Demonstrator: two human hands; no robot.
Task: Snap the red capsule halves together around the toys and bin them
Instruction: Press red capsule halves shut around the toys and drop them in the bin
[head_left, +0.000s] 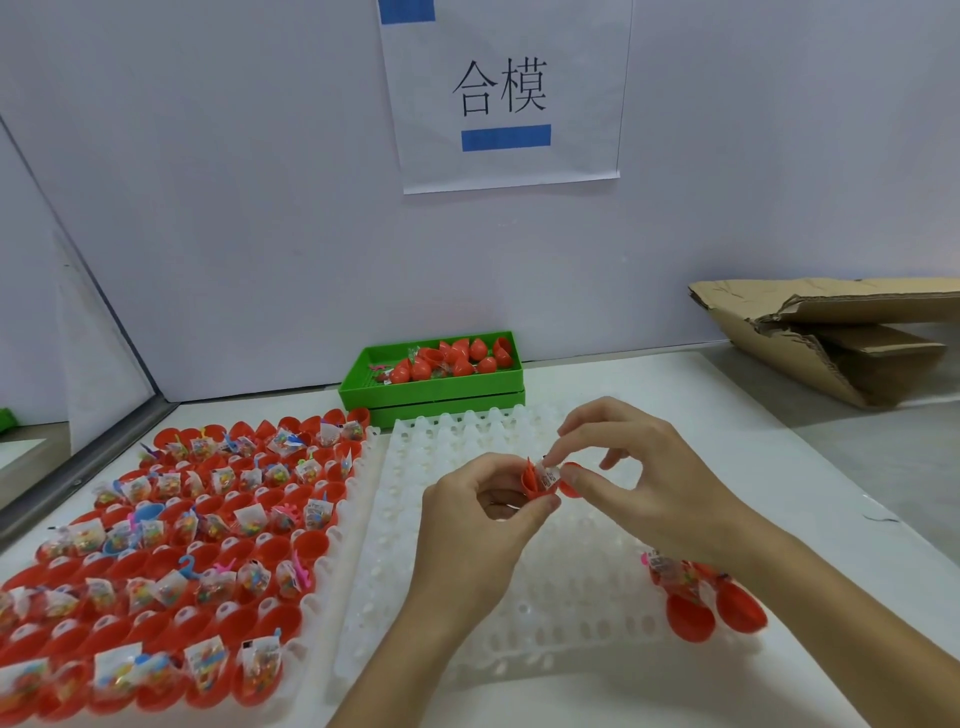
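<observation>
Red plastic is showing between the two hands: the left hand (483, 514) is pinching an open capsule half (531, 480) between thumb and curled fingers, with a small clear toy packet (549, 474) sticking out of its mouth. The right hand (639, 470) is pressing on that packet with a fingertip from above while its thumb and another finger are gripping a second red half (571, 480) just beside the first; the two halves are not yet closed together. Both hands are hovering above a white moulded tray (519, 587) whose pockets are mostly bare. Near that tray's right edge, partly hidden under the right forearm, two more red halves (714, 610) are lying with packets in them.

To the left, touching the white tray, a second tray (358, 499) is holding rows of red halves filled with toy packets (171, 519), many packets standing up out of the cups.

Beyond the white tray, against the wall, a green bin (431, 387) is sitting on another green one, and closed red capsules (447, 358) are lying piled in it together with a few loose halves. Torn cardboard (831, 338) is lying on the table at the far right. On the wall above, a paper sign (506, 98) with two printed characters and blue bars is hanging.
</observation>
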